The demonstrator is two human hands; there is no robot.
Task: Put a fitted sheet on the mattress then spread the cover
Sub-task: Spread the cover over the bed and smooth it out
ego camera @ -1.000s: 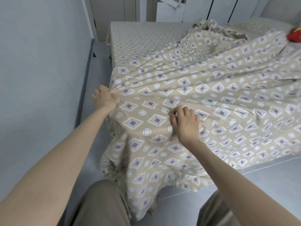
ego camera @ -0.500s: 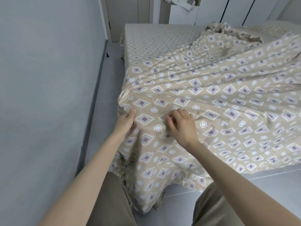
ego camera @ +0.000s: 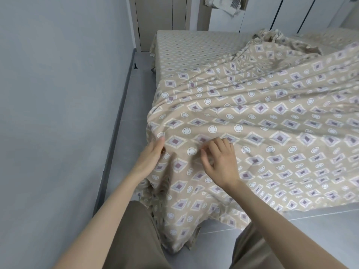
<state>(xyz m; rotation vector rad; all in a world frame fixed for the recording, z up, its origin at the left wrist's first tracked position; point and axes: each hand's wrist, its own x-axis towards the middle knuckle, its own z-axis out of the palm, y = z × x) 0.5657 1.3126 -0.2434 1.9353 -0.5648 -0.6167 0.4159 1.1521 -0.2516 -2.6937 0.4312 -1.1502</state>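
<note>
The cover [ego camera: 252, 117], beige with purple diamonds and white rings, lies in long folds over the near and right part of the mattress (itself hidden under the bedding). Its near edge hangs over the near side of the bed down to the grey floor [ego camera: 136, 105], and it is bunched in a crumpled heap at the far right. The fitted sheet [ego camera: 194, 47], beige with a small dotted print, lies flat and smooth over the far-left part of the mattress, with its edge falling down the left side.

Both hands are at the near-left corner of the bed. The left hand [ego camera: 153, 152] lies against a fold of the cover at the corner with its fingers fairly straight. Its thumb is hidden, so I cannot tell whether it pinches the cloth. The right hand [ego camera: 219, 162], just to its right, has its fingers curled down into the cover and holds a gather of it, thumb out to the left.

Two brown trouser legs [ego camera: 139, 239] show at the near edge. A pale wall [ego camera: 58, 94] runs along the left. Cupboard doors [ego camera: 161, 20] stand at the far end, and a white cloth [ego camera: 223, 6] hangs there.
</note>
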